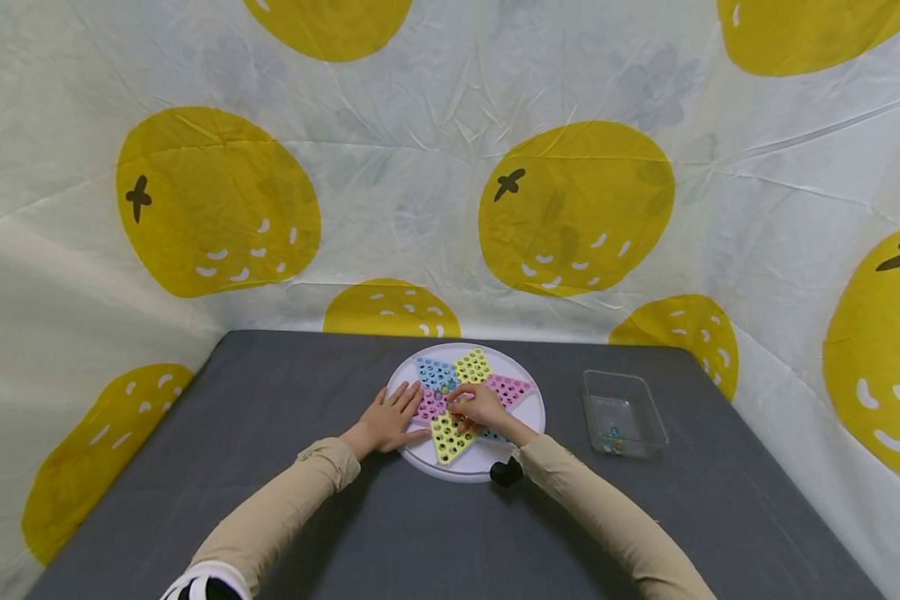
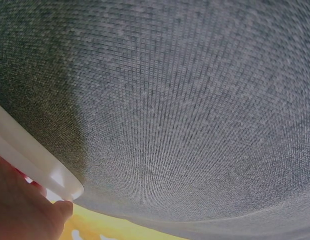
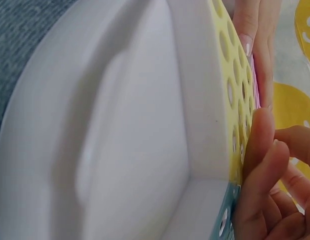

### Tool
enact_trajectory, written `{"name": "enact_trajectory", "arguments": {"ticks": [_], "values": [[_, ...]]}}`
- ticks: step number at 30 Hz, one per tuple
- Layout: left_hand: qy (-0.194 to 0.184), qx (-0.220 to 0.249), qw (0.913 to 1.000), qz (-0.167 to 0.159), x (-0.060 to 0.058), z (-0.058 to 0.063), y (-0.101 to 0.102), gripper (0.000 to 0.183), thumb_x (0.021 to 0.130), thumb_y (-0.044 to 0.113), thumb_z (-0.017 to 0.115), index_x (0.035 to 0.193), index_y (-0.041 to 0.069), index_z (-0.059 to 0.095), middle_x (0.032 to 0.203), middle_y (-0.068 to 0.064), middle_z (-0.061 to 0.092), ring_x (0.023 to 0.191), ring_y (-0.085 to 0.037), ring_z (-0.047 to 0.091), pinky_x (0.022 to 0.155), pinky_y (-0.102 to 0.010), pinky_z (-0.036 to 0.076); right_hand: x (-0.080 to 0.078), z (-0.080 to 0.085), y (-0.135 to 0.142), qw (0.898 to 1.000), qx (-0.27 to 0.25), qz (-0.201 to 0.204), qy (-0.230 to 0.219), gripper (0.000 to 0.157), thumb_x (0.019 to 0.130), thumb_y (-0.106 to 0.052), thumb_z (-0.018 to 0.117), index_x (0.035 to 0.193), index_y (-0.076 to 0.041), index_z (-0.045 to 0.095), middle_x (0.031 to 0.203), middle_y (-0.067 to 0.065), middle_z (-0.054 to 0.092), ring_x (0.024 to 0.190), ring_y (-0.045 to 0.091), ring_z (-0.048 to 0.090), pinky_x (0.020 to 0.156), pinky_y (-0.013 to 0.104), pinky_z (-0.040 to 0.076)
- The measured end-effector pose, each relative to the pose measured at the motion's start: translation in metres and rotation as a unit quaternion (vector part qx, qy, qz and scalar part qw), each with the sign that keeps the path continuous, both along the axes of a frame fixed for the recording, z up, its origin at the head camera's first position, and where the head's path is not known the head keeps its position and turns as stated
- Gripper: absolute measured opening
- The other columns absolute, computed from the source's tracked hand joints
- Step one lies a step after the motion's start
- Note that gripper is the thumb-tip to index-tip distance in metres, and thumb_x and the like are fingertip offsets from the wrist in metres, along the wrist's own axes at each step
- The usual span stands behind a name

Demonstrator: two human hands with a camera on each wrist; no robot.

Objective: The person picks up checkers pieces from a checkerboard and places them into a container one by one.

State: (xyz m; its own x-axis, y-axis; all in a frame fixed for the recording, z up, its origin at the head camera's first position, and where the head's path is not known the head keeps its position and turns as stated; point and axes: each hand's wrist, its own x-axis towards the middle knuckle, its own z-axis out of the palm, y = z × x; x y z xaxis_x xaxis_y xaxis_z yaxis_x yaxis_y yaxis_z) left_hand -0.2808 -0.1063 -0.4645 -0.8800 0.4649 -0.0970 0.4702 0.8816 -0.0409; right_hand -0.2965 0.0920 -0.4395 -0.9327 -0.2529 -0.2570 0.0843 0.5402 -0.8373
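A round white Chinese checkers board (image 1: 521,417) lies on the table, its star of perforated yellow, pink and blue sections raised above the rim. Several small marbles (image 1: 444,390) sit in holes near the star's centre. My left hand (image 1: 390,419) rests with spread fingers on the board's left side, fingertips by the pink section (image 1: 427,406). Over the middle of the star is my right hand (image 1: 483,406), fingers bent and thumb and index tips close together. I cannot tell whether a marble is between them. In the right wrist view, its fingers (image 3: 262,137) are close beside the yellow section (image 3: 227,55).
A clear plastic container (image 1: 626,412) with several marbles in its near end stands right of the board. A dark grey cloth (image 1: 285,367) covers the table. Behind hangs a white curtain (image 1: 397,200) printed with yellow fruit. A black object (image 1: 506,473) is at the right wrist.
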Motion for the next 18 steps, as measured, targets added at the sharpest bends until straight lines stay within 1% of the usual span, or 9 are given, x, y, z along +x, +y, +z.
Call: {"name": "enact_trajectory", "arguments": {"ticks": [5, 12, 18], "values": [[0.000, -0.001, 1.0000, 0.000, -0.0001, -0.0007, -0.0002, 0.079, 0.086, 0.063, 0.031, 0.144, 0.011, 0.015, 0.152, -0.004, 0.011, 0.139, -0.023, 0.012, 0.109, -0.050, 0.015, 0.0017, 0.0018, 0.0018, 1.000, -0.012, 0.004, -0.006, 0.022, 0.085, -0.018, 0.059, 0.105, -0.008, 0.061, 0.070, 0.006, 0.064, 0.044, 0.007, 0.055, 0.040, 0.018, 0.041], [-0.004, 0.002, 1.0000, -0.001, -0.0004, -0.0020, -0.0007, 0.079, 0.087, 0.062, 0.031, 0.144, 0.011, 0.015, 0.152, -0.005, 0.010, 0.139, -0.024, 0.011, 0.109, -0.050, 0.015, 0.0028, 0.0019, 0.0050, 1.000, -0.020, 0.016, -0.003, 0.023, 0.085, -0.020, 0.059, 0.105, -0.008, 0.060, 0.073, 0.008, 0.065, 0.045, 0.008, 0.056, 0.041, 0.019, 0.043], [0.001, -0.002, 1.0000, -0.004, 0.0007, -0.0010, -0.0008, 0.079, 0.087, 0.063, 0.030, 0.144, 0.011, 0.014, 0.152, -0.004, 0.010, 0.139, -0.024, 0.011, 0.108, -0.050, 0.015, 0.0042, 0.0020, 0.0090, 0.999, -0.028, 0.023, -0.005, 0.024, 0.086, -0.022, 0.058, 0.105, -0.007, 0.060, 0.075, 0.008, 0.065, 0.047, 0.009, 0.055, 0.042, 0.020, 0.042]]}}
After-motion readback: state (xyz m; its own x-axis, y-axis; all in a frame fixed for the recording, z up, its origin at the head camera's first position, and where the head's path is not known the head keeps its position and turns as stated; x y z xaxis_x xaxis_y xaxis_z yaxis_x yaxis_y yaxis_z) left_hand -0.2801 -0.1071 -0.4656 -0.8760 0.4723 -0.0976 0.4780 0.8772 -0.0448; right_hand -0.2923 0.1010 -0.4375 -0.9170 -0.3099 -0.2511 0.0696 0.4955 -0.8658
